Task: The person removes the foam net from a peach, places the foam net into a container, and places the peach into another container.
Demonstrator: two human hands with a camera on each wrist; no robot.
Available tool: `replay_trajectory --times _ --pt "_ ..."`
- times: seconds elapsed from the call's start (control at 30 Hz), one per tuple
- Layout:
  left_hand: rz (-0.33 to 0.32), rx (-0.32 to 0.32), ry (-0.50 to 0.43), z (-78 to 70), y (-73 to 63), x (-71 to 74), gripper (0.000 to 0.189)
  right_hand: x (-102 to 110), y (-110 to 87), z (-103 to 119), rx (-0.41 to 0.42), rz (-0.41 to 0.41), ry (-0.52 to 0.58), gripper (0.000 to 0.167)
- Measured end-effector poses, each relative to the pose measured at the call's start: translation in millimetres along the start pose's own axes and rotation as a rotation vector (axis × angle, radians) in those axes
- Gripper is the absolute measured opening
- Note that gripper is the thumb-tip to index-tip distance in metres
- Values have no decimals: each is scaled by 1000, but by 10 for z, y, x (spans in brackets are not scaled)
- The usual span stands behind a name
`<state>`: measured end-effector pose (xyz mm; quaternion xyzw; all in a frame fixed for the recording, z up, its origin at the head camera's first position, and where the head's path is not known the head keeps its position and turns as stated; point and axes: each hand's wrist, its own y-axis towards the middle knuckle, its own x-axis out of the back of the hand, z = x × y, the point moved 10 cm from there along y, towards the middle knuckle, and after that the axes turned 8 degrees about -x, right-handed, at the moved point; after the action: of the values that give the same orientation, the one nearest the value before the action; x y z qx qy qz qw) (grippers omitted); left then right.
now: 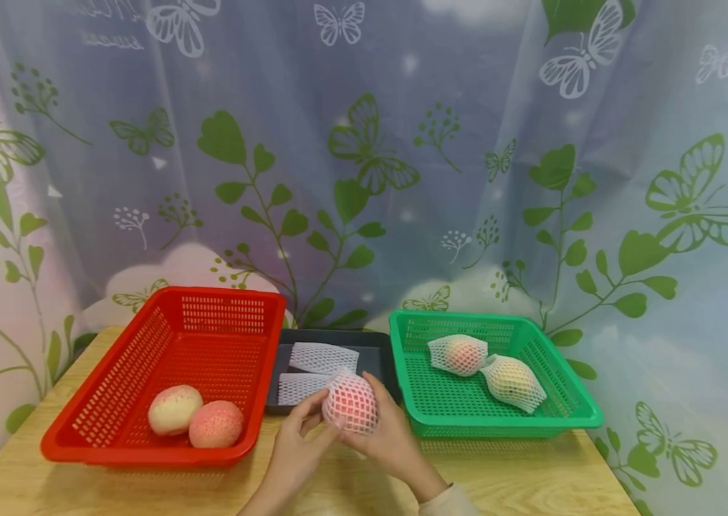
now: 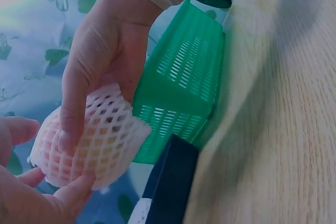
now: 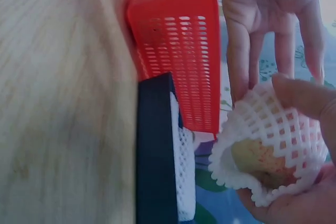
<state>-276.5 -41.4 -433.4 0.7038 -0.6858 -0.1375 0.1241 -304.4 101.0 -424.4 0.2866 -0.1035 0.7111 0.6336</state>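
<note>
A pink peach in a white foam net sleeve [image 1: 352,403] is held up in front of the dark tray. My right hand [image 1: 393,437] grips it, fingers and thumb curved round the net, as the left wrist view also shows. Beside it, my left hand [image 1: 302,437] has fairly straight fingers, their tips touching the net. In the right wrist view, bare yellow-red skin of the peach [image 3: 260,161] shows through the sleeve's open end. Two flat foam net sleeves [image 1: 324,357] lie in the dark tray [image 1: 373,342].
At the left stands a red basket [image 1: 151,455] with two bare peaches [image 1: 216,424] near its front edge. A green basket [image 1: 493,428] at the right holds two netted peaches [image 1: 512,381]. All stand on a wooden table [image 1: 499,480] before a patterned curtain [image 1: 454,215].
</note>
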Motion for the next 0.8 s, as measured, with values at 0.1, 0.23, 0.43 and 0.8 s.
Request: replay_trajectory --times 0.1,0.23,0.43,0.8 --pt "23 17 -7 -48 -22 -1 52 55 2 19 -7 43 34 94" --pt "41 38 -20 -113 -20 37 47 111 15 45 -20 122 135 92" --pt "11 -68 16 -360 87 205 33 163 33 120 1 225 193 91" --pt "19 -105 115 -533 206 373 24 153 -22 335 162 345 80 93"
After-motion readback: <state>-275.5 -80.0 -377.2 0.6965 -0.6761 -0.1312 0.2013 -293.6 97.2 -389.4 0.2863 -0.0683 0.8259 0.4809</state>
